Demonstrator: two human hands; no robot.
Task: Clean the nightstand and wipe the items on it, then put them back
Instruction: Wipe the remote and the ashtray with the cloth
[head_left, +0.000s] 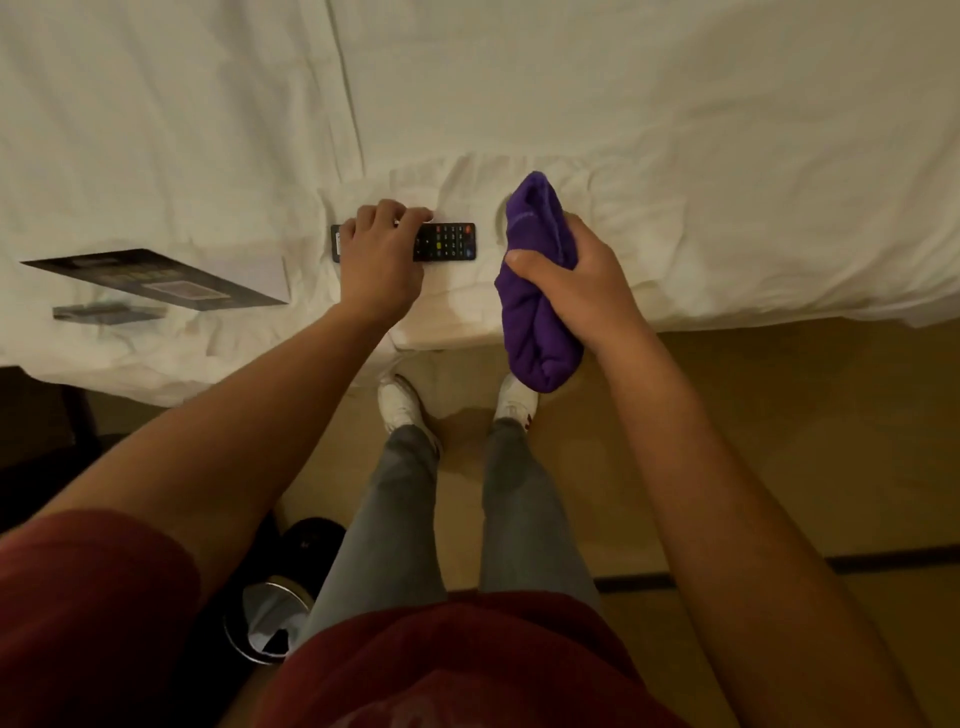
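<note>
A remote control (447, 241) is seen lying on a bed (675, 156) near its front edge, partly covered by the left hand (382, 254). Just to its right, a cloth (537, 291) is held by the right hand (582, 283) over the bed's edge. A card (156, 278) is placed on the bed well to the left, with a small flat item (109, 312) just before it. A bin (270, 618) is set on the floor (779, 441), left of the person's legs.
</note>
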